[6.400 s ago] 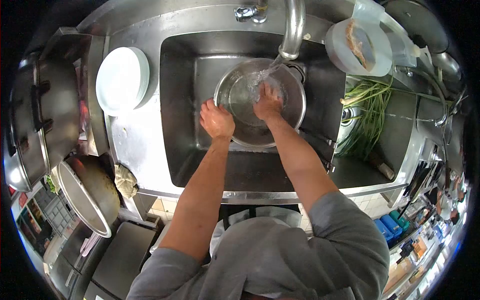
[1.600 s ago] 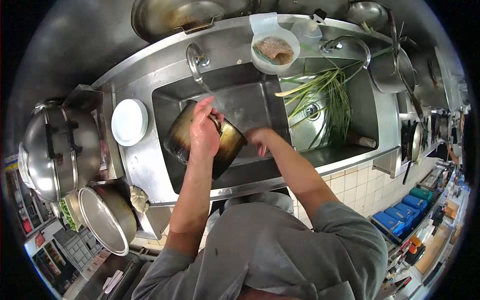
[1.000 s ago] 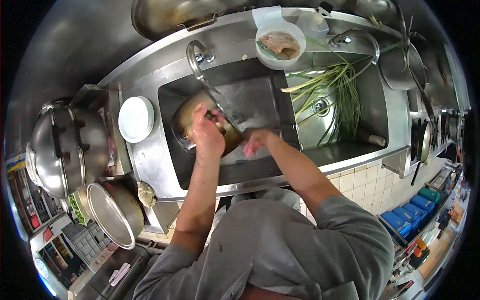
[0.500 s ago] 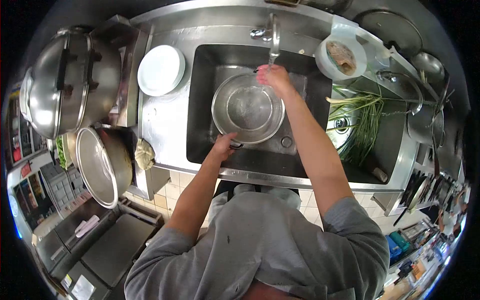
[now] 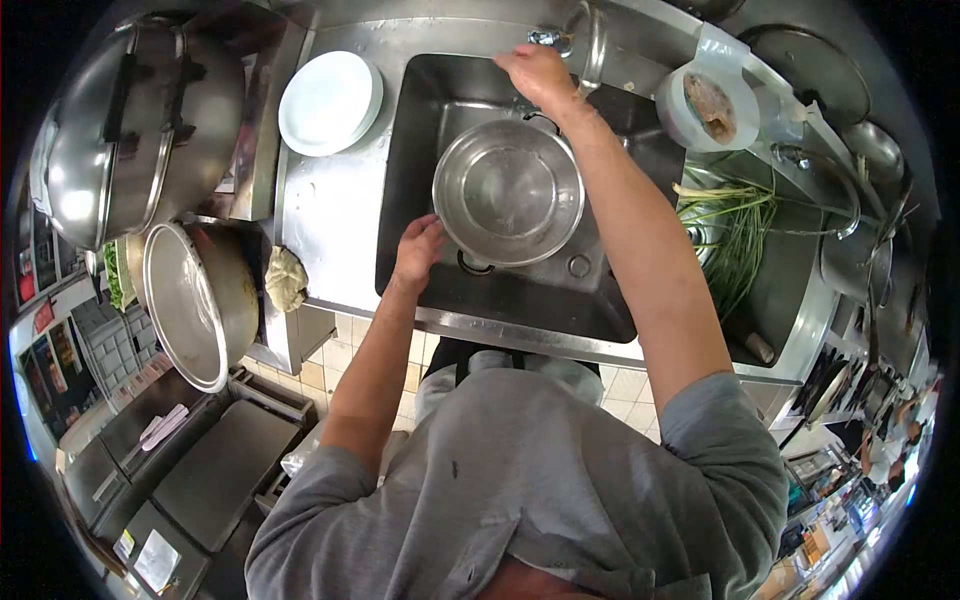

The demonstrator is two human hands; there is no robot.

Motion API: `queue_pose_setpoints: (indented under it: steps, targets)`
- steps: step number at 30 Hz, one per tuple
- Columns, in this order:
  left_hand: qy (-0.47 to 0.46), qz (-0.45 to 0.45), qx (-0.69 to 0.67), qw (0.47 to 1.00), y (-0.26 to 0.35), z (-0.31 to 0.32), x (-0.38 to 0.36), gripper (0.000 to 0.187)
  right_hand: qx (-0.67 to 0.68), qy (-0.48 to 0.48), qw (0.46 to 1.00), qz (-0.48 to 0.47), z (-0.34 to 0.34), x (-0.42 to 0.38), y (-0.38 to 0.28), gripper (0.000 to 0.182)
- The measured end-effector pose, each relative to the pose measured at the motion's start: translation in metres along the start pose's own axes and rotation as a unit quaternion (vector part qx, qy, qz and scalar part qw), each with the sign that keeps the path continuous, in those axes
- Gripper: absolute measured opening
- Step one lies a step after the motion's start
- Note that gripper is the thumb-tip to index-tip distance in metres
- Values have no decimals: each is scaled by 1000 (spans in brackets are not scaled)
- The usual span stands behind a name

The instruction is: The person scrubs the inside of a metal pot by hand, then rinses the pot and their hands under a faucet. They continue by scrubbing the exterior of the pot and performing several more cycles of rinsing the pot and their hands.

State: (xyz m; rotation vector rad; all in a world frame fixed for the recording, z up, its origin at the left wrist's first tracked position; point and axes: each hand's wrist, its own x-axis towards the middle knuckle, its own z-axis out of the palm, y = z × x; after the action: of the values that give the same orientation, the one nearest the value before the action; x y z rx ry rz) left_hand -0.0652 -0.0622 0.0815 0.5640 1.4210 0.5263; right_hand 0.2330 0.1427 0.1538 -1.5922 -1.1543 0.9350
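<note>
A round metal pot (image 5: 508, 195) with dark loop handles stands in the left sink basin (image 5: 400, 180), with clear water in it. My left hand (image 5: 418, 250) is at the pot's left rim, its fingers loosely apart and not around the handle. Beyond the pot's far edge, my right hand (image 5: 540, 75) hangs over the back rim of the basin, just below the tap lever (image 5: 550, 40) and left of the curved spout (image 5: 597, 55). Its fingers stretch to the left, with nothing seen in them.
White plates (image 5: 330, 103) are stacked on the left counter, with a crumpled cloth (image 5: 287, 279) at its edge. A translucent container (image 5: 707, 105) with food stands behind the right basin, where long green stalks (image 5: 735, 235) lie. Large pots (image 5: 185, 305) stand at left.
My left hand has let go of the pot's near handle and moved up its left side. My right hand has left the water stream and moved back towards the tap lever.
</note>
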Motion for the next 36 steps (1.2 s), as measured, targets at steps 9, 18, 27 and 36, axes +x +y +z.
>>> queue_pose_setpoints:
  steps: [9, 18, 27, 36]
  targets:
    - [-152, 292, -82, 941, 182, 202, -41, 44, 724, 19, 654, 220, -19, -56, -43, 25]
    - [-298, 122, -79, 944, 218, 255, 21, 25, 745, 74, 656, 98, -58, -103, -20, 15]
    - [-199, 302, -122, 925, 198, 284, 17, 32, 90, 8, 980, -179, -79, -66, 21, 59]
    - [-321, 291, 116, 894, 190, 241, 31, 39, 373, -101, 916, 110, -51, -68, 7, 61]
